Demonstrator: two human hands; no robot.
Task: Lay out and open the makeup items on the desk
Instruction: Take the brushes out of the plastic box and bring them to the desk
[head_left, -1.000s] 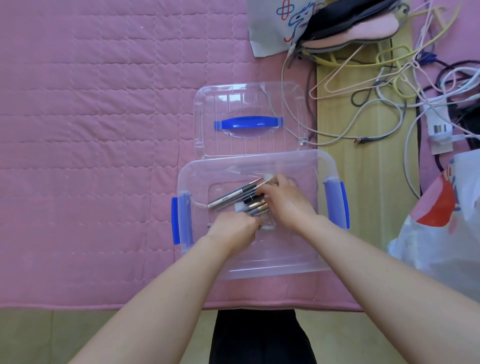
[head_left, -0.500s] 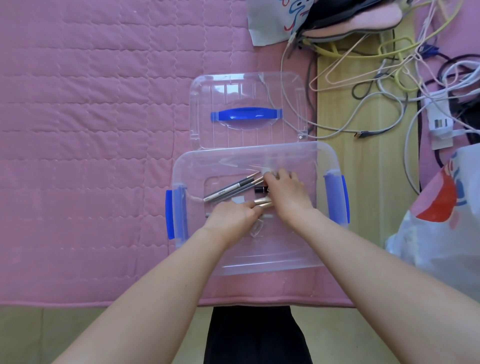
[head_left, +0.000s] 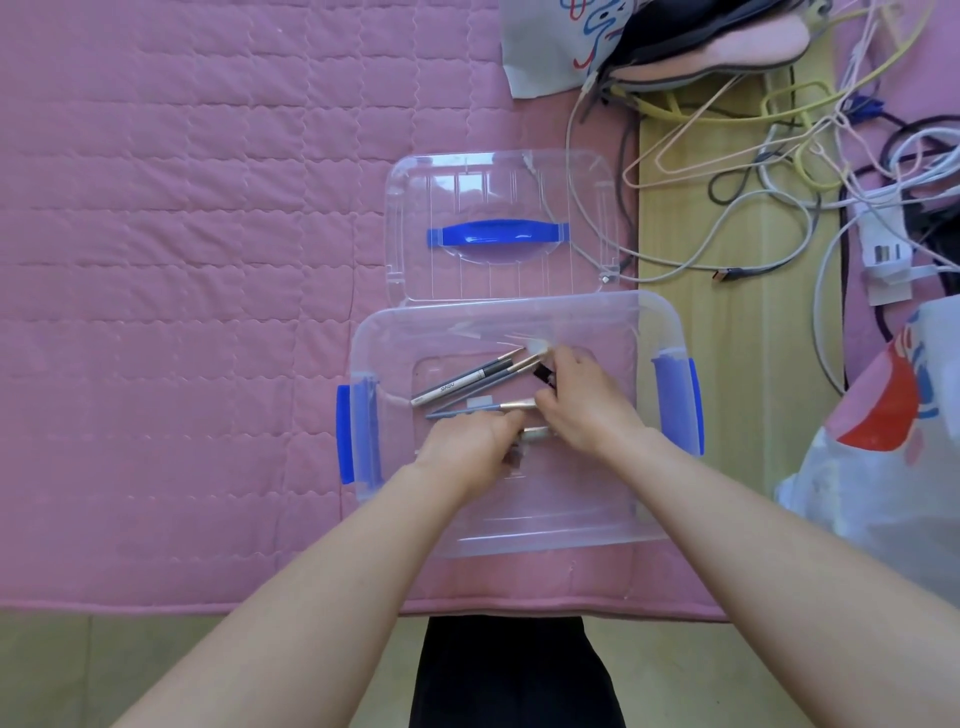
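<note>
1. Below us, a clear storage box (head_left: 519, 535) sits on a pink quilt (head_left: 182, 312), its lid (head_left: 498, 208) lying behind.
2. Our left hand (head_left: 467, 449) and right hand (head_left: 587, 402) curl around makeup pencils (head_left: 467, 384) inside the box.

I see a pink quilted mat (head_left: 182, 260) covering most of the surface. To its right lies a bare wooden strip (head_left: 727, 364) strewn with tangled cables (head_left: 779, 171) and a white power strip (head_left: 883, 249). A white printed bag (head_left: 545, 47) sits at the top, and a plastic bag (head_left: 883, 441) lies at the right edge.
</note>
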